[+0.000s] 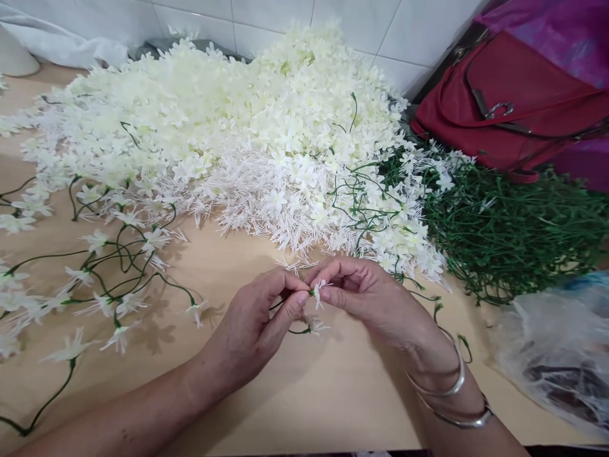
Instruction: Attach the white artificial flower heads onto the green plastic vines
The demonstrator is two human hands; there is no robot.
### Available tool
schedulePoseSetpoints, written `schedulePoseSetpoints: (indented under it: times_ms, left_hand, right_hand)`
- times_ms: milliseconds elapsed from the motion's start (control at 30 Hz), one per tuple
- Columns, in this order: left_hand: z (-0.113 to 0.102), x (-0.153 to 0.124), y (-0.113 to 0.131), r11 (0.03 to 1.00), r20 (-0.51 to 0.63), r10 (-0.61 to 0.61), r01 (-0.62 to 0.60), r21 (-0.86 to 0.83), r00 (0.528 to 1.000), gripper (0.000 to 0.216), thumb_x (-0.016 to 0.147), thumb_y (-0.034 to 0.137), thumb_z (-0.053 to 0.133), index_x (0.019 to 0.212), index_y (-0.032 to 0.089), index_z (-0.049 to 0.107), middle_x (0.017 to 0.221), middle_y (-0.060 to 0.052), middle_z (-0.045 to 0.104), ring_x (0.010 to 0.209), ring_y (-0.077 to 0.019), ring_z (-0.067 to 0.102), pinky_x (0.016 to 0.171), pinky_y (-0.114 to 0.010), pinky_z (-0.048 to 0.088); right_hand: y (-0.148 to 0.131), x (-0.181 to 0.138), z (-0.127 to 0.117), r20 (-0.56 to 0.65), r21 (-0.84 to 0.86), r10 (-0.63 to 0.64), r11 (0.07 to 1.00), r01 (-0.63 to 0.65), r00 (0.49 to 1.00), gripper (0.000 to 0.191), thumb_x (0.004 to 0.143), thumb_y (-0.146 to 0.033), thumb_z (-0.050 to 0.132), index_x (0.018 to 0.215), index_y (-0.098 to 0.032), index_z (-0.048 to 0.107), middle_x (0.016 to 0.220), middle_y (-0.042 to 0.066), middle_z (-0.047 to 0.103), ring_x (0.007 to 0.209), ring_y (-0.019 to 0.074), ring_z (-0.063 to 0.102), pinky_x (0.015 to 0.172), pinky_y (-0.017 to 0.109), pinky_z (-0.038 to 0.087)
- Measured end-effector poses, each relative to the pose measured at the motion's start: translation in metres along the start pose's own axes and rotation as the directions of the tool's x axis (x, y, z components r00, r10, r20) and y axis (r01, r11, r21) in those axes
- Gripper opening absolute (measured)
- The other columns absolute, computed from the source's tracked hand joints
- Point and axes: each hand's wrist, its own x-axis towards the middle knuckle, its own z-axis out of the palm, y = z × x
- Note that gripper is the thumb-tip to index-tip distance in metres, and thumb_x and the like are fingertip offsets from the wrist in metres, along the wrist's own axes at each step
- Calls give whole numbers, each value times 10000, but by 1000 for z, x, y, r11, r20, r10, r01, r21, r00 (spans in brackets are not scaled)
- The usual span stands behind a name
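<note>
My left hand pinches a thin green artificial stem between thumb and forefinger. At the stem's tip sits a small white artificial flower, and the thumb and fingers of my right hand close on it from the other side. The two hands nearly meet over the tabletop. Just below them another white blossom hangs or lies on a short green stem; its far end is hidden by my left hand. Two silver bangles circle my right wrist.
A big heap of white blossoms with loose white stamens spreads along the tiled wall. Green stems pile at the right, below a red bag. Flowers on stems lie at the left. A clear plastic bag is at lower right.
</note>
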Motion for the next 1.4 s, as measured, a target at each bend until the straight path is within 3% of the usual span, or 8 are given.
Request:
schedulePoseSetpoints:
  times_ms: [800,933,1033,1100,1200,1267,1333,1400]
  left_hand:
    - [1,0,-4,969,105,127,-146,197,986,148,1017,138,545,895,197,606,781,25,662,749,-138,596,790,-277,432]
    - [1,1,0,993,81,72,-79,91,994,135,1006,180,580,888,195,645,786,9,677,749,-146,605,760,-277,443]
    - [-3,1,3,981,90,-47,63,-183,995,132,996,238,638,890,191,702,803,-12,703,750,-147,633,741,-265,477]
    - [-12,3,3,861,96,-121,153,-486,988,152,962,312,716,871,193,742,804,-18,728,759,-145,661,755,-251,517]
    - [-32,7,0,418,20,-215,111,-902,976,227,905,425,779,799,224,777,753,21,750,714,-125,707,832,-258,590]
    - [-42,10,-1,156,16,-299,65,-986,954,257,1016,407,633,883,279,812,857,61,818,702,-101,755,900,-287,615]
    - [-45,11,-2,42,96,-325,115,-992,941,431,1105,376,440,946,279,829,968,47,851,786,-128,807,932,-327,628]
    - [-40,11,-2,31,232,-289,251,-967,929,500,1120,364,382,964,246,842,1034,3,855,889,-184,825,972,-388,626]
  right_hand:
    - [0,3,-6,169,42,37,998,-45,985,153,842,-189,858,749,-179,737,878,8,717,841,126,676,789,271,511]
    - [1,4,-9,167,47,57,997,-66,984,164,830,-241,878,778,-182,734,845,-1,703,819,124,660,766,263,500]
    - [3,3,-9,166,91,46,994,-62,985,195,809,-268,903,915,-203,753,873,-3,721,818,124,670,772,263,509]
    - [3,1,-7,187,135,6,990,-31,982,314,767,-300,940,1007,-221,754,927,5,740,857,134,687,797,269,519]
    - [0,0,-5,160,169,-99,983,71,982,382,780,-388,930,1079,-228,755,999,30,750,950,153,692,857,277,521]
    - [-3,-1,-6,87,167,-170,974,154,982,345,834,-431,883,1082,-224,761,990,35,743,954,150,682,883,275,517]
    - [-6,-2,-7,8,153,-207,967,204,978,307,859,-441,858,1059,-226,768,961,27,730,912,142,672,881,270,519]
    - [-7,-2,-7,-61,116,-206,970,212,977,279,867,-446,848,1036,-239,768,949,20,721,875,140,665,853,271,524]
